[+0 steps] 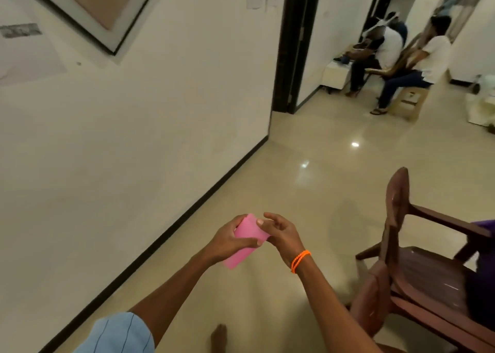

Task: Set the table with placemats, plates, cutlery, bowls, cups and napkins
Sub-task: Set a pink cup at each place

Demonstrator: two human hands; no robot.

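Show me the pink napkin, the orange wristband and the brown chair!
pink napkin [247,233]: head view, its flat middle.
orange wristband [300,260]: head view, the band on the wrist.
brown chair [428,269]: head view, its seat.

**Surfaces and finishes**

Floor [308,192], centre frame: glossy, polished tile mirroring lights. Wall [134,138], left: matt, smooth paint. Chair [417,267], lower right: shiny brown moulded plastic. Pink napkin [246,241], lower centre: smooth, matt, paper-like. Orange wristband [300,260]: beaded cord.
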